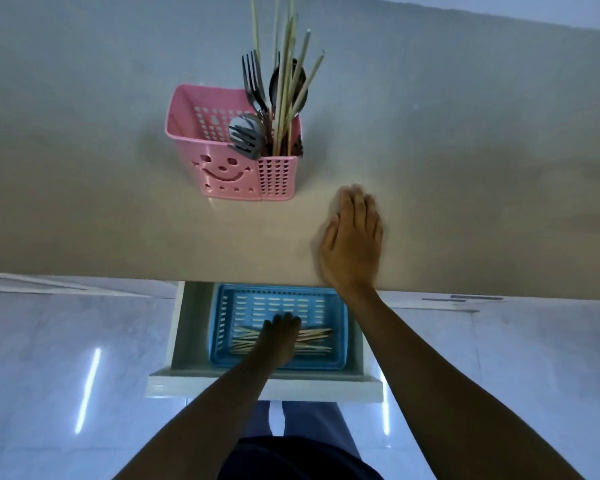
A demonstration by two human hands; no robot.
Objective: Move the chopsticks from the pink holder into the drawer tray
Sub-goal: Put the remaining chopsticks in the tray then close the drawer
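A pink holder (222, 174) with a smiley face stands on the countertop. Several pale chopsticks (286, 81) stick up from its right compartment, among forks and spoons (246, 135). Below the counter edge a white drawer (264, 384) is pulled out with a blue perforated tray (340, 327) inside. A bunch of chopsticks (314, 339) lies across the tray. My left hand (278, 341) reaches down into the tray on top of that bunch; whether it grips them I cannot tell. My right hand (352, 237) lies flat, fingers together, on the counter to the right of the holder.
The grey-beige countertop (101, 220) stretches wide on both sides of the holder. Glossy white floor tiles (66, 375) show beneath, and my legs and dark clothing (298, 459) are under the drawer front.
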